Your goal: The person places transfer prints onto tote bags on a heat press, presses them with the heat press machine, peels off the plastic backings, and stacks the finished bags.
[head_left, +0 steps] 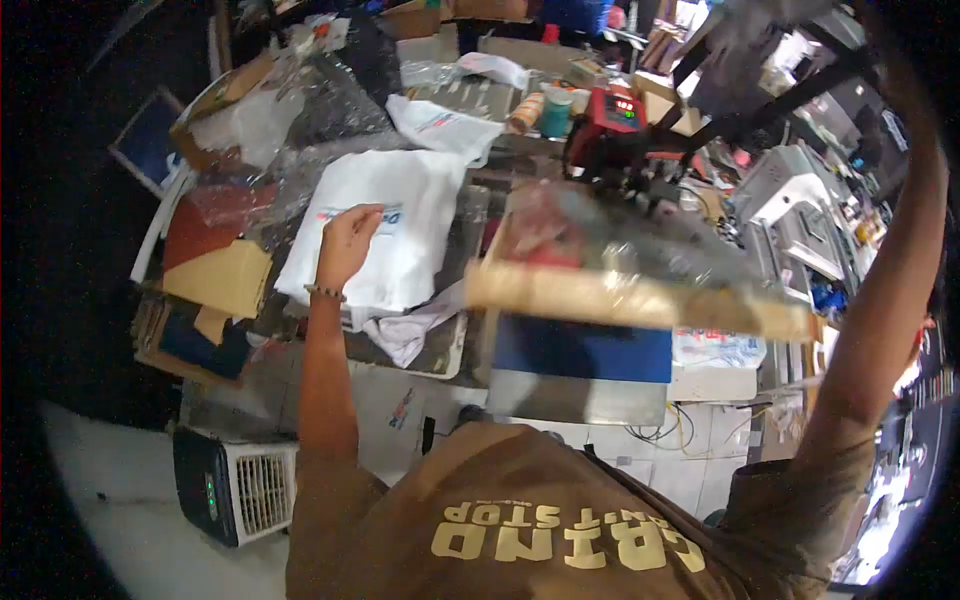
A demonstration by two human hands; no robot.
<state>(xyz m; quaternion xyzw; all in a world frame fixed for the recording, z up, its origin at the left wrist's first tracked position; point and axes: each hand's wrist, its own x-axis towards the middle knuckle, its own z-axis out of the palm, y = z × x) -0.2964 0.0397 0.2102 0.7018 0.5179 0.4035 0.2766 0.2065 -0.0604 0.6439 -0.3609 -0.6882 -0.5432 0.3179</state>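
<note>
My left hand (351, 237) is over a stack of white printed fabric or bags (400, 250), its fingers curled together near the blue lettering; what they hold, if anything, I cannot make out. A beaded band circles that wrist. My right arm reaches up along the right side, and its hand is lost in the dark at the top edge. A wooden-edged frame (640, 300), blurred by motion, lies across the middle above a blue board (585, 347). Behind the frame stands a red device with a lit display (622, 108).
Clear plastic and cardboard (235, 265) are heaped at the left. A teal roll (555, 113) sits at the back. At the right is a grey-white machine (785, 200). A black-and-white box with a grille (240, 487) stands on the floor, and cables lie below the blue board.
</note>
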